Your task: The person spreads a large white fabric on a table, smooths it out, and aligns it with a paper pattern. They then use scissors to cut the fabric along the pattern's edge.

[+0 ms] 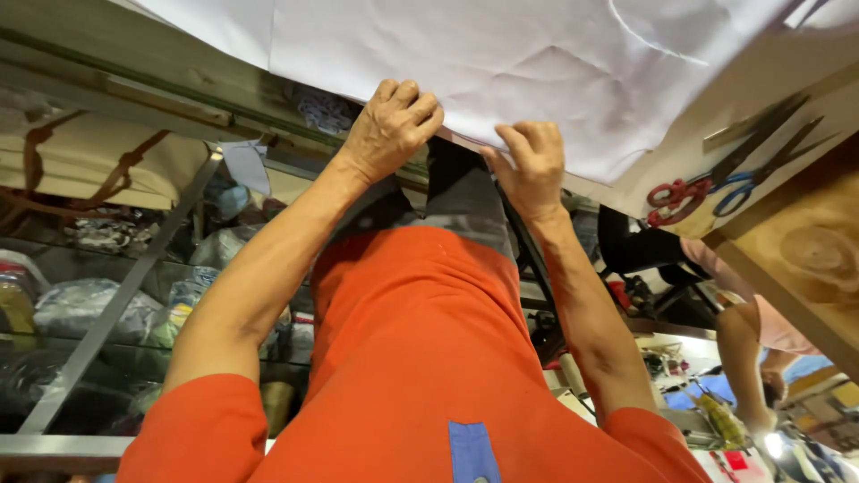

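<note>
Fingers of both hands, left hand [391,128] and right hand [531,165], are pinching one white fabric sheet [501,63] at its near edge; two scissors [729,174] are lying right of them on the surface [796,80].

The white paper sheet [501,63] runs off the top edge, so I can't see its far end. My left grip [391,130] curls over the sheet's near edge, fingertips tucked under and hidden; my right grip [532,165] hides its thumb the same way. The scissors [734,174] lie half in shadow, blade tips hard to make out. A co-worker's arm [747,358] at the right is cut off at the shoulder. Bagged bundles [80,304] on the left shelf are too blurred to tell apart.
</note>
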